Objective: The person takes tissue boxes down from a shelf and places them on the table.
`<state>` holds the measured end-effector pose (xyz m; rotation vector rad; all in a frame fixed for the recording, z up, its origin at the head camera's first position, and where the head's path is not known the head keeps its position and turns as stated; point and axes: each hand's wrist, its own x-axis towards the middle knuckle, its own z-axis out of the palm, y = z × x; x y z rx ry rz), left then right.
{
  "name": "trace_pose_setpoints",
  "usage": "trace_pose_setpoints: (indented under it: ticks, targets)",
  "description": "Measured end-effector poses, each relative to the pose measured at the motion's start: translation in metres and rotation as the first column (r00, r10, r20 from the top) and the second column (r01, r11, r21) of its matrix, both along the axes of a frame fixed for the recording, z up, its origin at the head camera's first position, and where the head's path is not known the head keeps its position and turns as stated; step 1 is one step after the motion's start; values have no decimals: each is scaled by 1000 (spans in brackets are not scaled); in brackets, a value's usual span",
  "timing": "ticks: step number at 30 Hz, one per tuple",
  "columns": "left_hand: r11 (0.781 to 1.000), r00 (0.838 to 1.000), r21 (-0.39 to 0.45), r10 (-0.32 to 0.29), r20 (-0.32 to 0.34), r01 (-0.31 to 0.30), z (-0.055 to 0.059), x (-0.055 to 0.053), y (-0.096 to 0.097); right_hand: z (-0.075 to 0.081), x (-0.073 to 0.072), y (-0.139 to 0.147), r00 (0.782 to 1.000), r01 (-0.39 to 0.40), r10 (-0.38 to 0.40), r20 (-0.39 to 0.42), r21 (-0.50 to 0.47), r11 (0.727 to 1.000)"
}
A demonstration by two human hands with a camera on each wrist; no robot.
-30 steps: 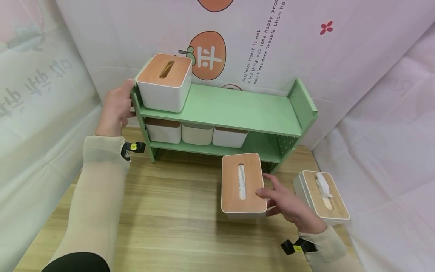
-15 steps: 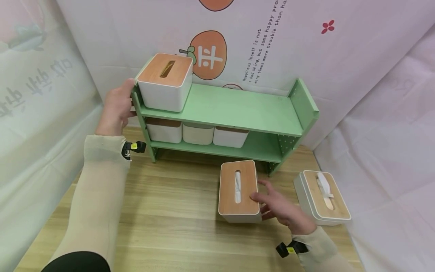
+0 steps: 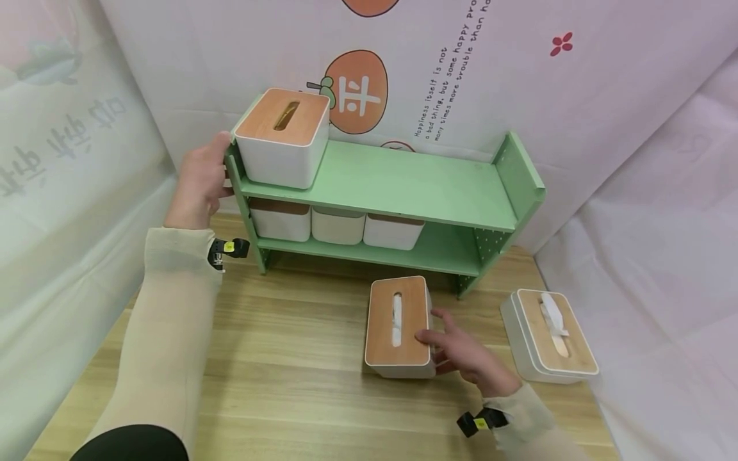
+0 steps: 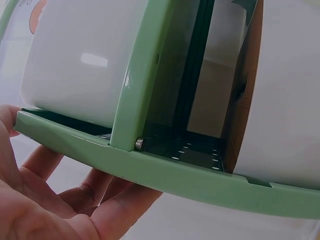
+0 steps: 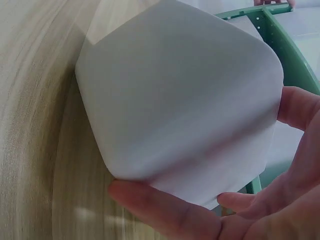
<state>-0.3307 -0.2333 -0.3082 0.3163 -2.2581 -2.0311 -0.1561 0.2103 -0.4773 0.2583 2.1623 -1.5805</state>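
My right hand holds a white tissue box with a wood-look lid and a tissue in its slot, low over the floor in front of the shelf. The thumb lies at the lid's right edge and the fingers are along the right side. Its white wall fills much of the right wrist view; whether it touches the floor I cannot tell. At the upper left my left hand grips the side panel of the green two-tier shelf, by a larger tissue box on the top tier.
The lower tier bears a white box, a cream box and another white box side by side. Another tissue box stands on the wood-look floor at right. White printed cloth hangs behind and along the sides.
The tissue box in my right hand has moved down and a little left, away from the shelf. My left hand keeps its grip on the side panel.
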Motion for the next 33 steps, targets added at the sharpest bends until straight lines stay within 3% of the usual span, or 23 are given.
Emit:
trace_pose_setpoints:
  ticks: [20,26,33]
  targets:
    - [999,1000,-39,-3,21,3,1,1,-1,-21,-11,10,999,-5,10,45,-102,995]
    - [999,1000,-38,-2,23,3,1,1,-1,-24,-12,16,998,12,-6,62,-94,996]
    - [999,999,-45,-1,34,3,1,1,-1,-26,-13,15,999,48,-47,14,-55,997]
